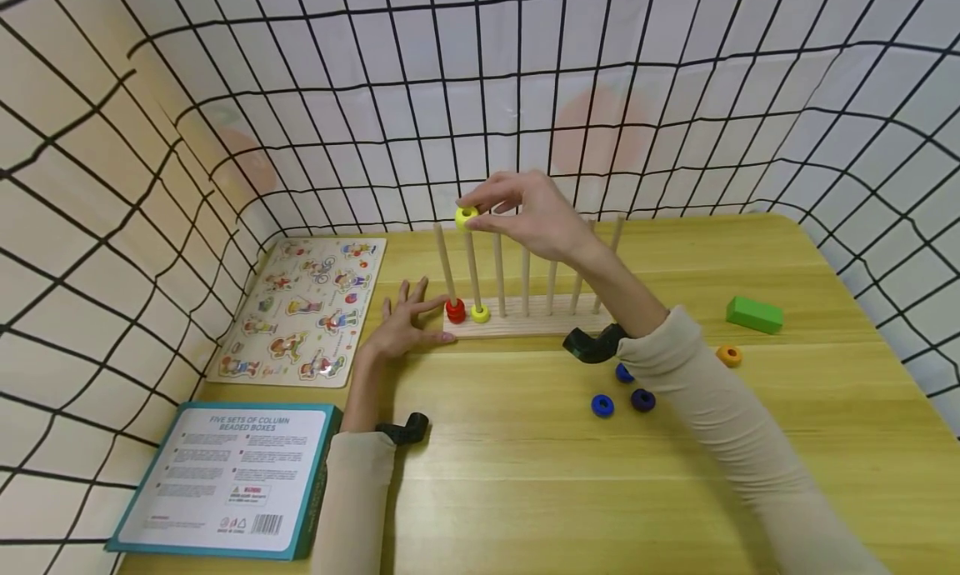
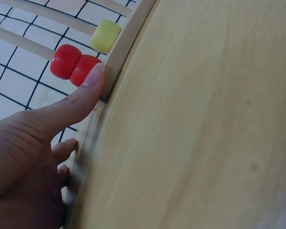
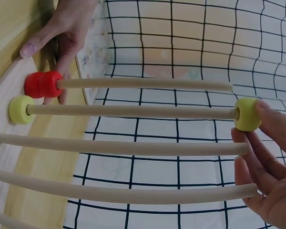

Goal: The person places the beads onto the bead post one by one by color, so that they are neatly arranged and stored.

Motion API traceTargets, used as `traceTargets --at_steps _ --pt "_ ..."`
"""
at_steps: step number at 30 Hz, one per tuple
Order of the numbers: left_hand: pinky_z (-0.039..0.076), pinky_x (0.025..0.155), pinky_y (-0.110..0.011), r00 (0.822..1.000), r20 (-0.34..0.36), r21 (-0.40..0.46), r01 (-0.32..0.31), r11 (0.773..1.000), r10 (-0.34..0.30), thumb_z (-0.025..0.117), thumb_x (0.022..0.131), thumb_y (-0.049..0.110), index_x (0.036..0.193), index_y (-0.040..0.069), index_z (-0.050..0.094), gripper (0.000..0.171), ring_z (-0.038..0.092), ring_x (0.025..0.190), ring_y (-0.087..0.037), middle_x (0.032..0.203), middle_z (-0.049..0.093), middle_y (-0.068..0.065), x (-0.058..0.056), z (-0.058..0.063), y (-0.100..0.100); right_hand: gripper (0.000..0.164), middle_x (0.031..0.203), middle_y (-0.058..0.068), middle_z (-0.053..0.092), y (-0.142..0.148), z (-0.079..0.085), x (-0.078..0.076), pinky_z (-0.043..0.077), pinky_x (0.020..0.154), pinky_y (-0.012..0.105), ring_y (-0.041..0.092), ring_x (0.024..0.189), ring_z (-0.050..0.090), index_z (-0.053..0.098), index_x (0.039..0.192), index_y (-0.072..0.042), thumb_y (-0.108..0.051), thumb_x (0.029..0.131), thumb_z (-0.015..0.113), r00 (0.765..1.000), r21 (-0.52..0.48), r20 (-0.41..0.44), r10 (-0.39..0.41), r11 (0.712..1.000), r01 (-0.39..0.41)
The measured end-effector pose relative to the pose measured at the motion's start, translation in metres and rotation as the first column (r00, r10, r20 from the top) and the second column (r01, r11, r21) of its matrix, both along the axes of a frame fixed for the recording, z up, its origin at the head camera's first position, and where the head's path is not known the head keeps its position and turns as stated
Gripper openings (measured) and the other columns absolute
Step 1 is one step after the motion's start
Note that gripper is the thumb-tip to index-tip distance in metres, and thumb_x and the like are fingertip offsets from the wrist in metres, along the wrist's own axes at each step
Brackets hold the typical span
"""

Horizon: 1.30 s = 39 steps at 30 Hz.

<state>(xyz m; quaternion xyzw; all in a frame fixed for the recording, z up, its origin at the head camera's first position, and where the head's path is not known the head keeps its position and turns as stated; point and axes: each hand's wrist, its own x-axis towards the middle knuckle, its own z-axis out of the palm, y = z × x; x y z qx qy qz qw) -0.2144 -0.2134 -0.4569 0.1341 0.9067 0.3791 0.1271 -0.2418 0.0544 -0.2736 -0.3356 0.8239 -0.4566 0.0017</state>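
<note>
Threading step, by present judgement: your right grip (image 1: 534, 217) pinches the upper yellow bead (image 3: 249, 114) at the tip of the second peg (image 3: 133, 111) from the left, above the lower yellow bead (image 1: 480, 314). Your left grip (image 1: 401, 331) lies spread, thumb at the end of the wooden base (image 1: 517, 329), near the red beads (image 1: 455, 316). The next move calls for alignment, then release. The squat bead is broader across than along its hole, whose axis follows the upright peg's long axis
</note>
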Motion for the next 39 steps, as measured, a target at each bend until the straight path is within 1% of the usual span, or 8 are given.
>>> traceTargets --at_steps 5,11,19,26,30,34,36,39 --pt "-0.022 0.123 -0.066 1.000 0.000 0.005 -0.004 1.000 0.004 0.081 0.090 0.032 0.156 0.016 0.047 0.075 -0.022 0.159 -0.040 0.176 0.000 -0.016 0.000 0.000 0.000 0.027 0.119 0.007 0.074 -0.002 -0.002 -0.003 0.054 0.099 0.037 0.019 0.109 0.065 0.077 0.121 -0.009 -0.013 0.094 0.076 1.000 -0.004 -0.014 0.014 1.000 -0.014" --pt "-0.023 0.122 -0.067 1.000 0.004 0.004 -0.006 1.000 0.006 0.081 0.091 0.032 0.156 0.016 0.047 0.075 -0.023 0.159 -0.039 0.176 0.000 -0.015 -0.001 -0.001 0.000 0.028 0.119 0.008 0.073 -0.004 -0.005 -0.003 0.057 0.097 0.040 0.022 0.107 0.068 0.076 0.122 -0.008 -0.011 0.094 0.076 1.000 -0.009 0.001 0.019 1.000 -0.019" --pt "-0.022 0.123 -0.066 1.000 0.012 0.005 -0.015 1.000 0.015 0.081 0.090 0.032 0.156 0.017 0.048 0.075 -0.023 0.160 -0.038 0.176 0.000 -0.014 -0.001 0.000 0.002 0.029 0.121 0.006 0.073 -0.004 -0.006 -0.001 0.057 0.095 0.040 0.022 0.107 0.069 0.076 0.123 -0.010 -0.014 0.094 0.076 1.000 0.046 0.010 0.010 0.999 -0.010" --pt "-0.022 0.123 -0.067 1.000 0.002 -0.010 -0.006 1.000 0.006 0.080 0.091 0.032 0.156 0.016 0.047 0.075 -0.022 0.159 -0.040 0.176 -0.001 -0.015 0.000 0.000 0.002 0.029 0.126 0.008 0.071 0.002 -0.007 -0.002 0.054 0.105 0.043 0.026 0.117 0.067 0.076 0.123 -0.009 -0.015 0.095 0.076 1.000 0.055 -0.019 0.012 0.998 -0.011" --pt "-0.022 0.123 -0.067 1.000 -0.004 -0.008 0.002 1.000 -0.002 0.080 0.091 0.031 0.156 0.015 0.046 0.076 -0.022 0.159 -0.041 0.175 -0.001 -0.016 0.001 0.001 0.002 0.029 0.128 0.009 0.070 0.019 -0.004 0.003 0.050 0.111 0.045 0.026 0.122 0.063 0.075 0.123 -0.008 -0.016 0.095 0.076 0.998 0.019 -0.057 -0.027 0.999 0.028" --pt "-0.022 0.123 -0.067 1.000 -0.008 -0.013 0.009 1.000 -0.009 0.080 0.091 0.031 0.157 0.015 0.045 0.076 -0.022 0.159 -0.041 0.175 -0.002 -0.016 0.001 0.001 0.002 0.030 0.128 0.010 0.069 0.048 0.001 0.011 0.046 0.111 0.047 0.026 0.125 0.060 0.075 0.124 -0.007 -0.014 0.095 0.076 0.987 -0.015 -0.132 -0.091 0.996 0.090" --pt "-0.022 0.122 -0.067 1.000 -0.008 -0.014 0.011 1.000 -0.011 0.080 0.091 0.032 0.157 0.015 0.045 0.077 -0.022 0.159 -0.041 0.175 -0.002 -0.016 0.000 0.000 0.002 0.030 0.128 0.010 0.069 0.068 0.002 0.017 0.046 0.110 0.044 0.023 0.124 0.060 0.075 0.124 -0.008 -0.012 0.094 0.076 0.977 -0.033 -0.164 -0.138 0.990 0.134" --pt "-0.022 0.122 -0.068 1.000 -0.005 -0.014 0.009 1.000 -0.009 0.079 0.092 0.032 0.157 0.015 0.045 0.076 -0.022 0.159 -0.041 0.175 -0.002 -0.016 0.000 -0.001 0.001 0.030 0.127 0.004 0.069 0.101 0.001 0.026 0.049 0.106 0.031 0.013 0.120 0.063 0.075 0.125 -0.011 -0.012 0.095 0.076 0.958 -0.045 -0.179 -0.225 0.974 0.221"
